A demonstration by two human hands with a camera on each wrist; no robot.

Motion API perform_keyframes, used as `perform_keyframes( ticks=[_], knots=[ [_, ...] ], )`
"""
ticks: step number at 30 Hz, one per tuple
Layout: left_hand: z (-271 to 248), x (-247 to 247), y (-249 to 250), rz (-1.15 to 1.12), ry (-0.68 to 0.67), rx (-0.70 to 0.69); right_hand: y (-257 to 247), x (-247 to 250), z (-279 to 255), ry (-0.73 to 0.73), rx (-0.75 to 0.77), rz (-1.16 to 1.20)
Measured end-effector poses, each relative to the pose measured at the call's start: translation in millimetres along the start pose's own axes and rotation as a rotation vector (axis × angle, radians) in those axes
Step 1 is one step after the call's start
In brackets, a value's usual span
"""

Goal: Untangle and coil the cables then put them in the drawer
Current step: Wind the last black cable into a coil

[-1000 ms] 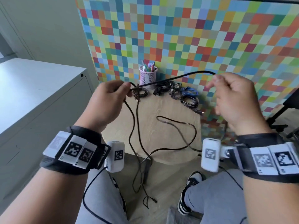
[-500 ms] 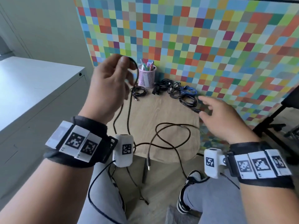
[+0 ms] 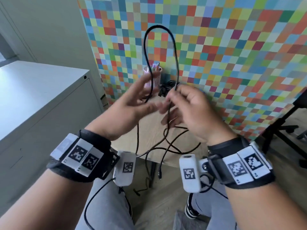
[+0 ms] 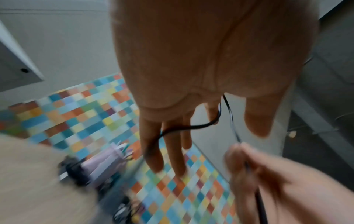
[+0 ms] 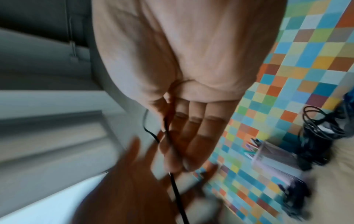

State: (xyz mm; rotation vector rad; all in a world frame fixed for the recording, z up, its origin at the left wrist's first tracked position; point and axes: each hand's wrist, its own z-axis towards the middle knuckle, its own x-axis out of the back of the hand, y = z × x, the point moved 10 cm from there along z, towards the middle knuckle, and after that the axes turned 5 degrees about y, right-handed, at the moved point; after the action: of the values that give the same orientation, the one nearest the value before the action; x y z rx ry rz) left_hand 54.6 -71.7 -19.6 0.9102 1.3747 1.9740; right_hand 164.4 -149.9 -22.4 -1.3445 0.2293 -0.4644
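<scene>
Wooden table [image 3: 159,141] before checkered wall [image 3: 216,47]

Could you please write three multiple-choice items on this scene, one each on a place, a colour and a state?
1. Where does the pink pen cup stand?
A. on the grey cabinet
B. on the wooden table, by the chequered wall
C. on the floor

2. What colour is the cable being looped?
A. black
B. white
C. red

3. What is the right hand doing?
A. resting flat on the table
B. hanging idle
C. pinching the cable

Answers:
1. B, the cup sits at the table's far edge against the wall.
2. A, the loop reads black against the coloured squares.
3. C, its fingertips close on the cable, while the left hand is spread with the cable across its fingers.
</scene>
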Motion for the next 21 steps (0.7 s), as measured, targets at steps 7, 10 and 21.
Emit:
perform_keyframes(
  ticks=[7,10,21],
  knots=[
    [-3,34,-41,0.015,0.198,0.149,-31,93,8,0.356,0.228,-0.381],
    [-5,90,-22,-0.179,0.510,0.074,-3,126,5,0.331,0.094,-0.767],
    [14,36,63,0.616,0.318,-0.163,8,60,1,0.172,0.056,-0.329]
  ],
)
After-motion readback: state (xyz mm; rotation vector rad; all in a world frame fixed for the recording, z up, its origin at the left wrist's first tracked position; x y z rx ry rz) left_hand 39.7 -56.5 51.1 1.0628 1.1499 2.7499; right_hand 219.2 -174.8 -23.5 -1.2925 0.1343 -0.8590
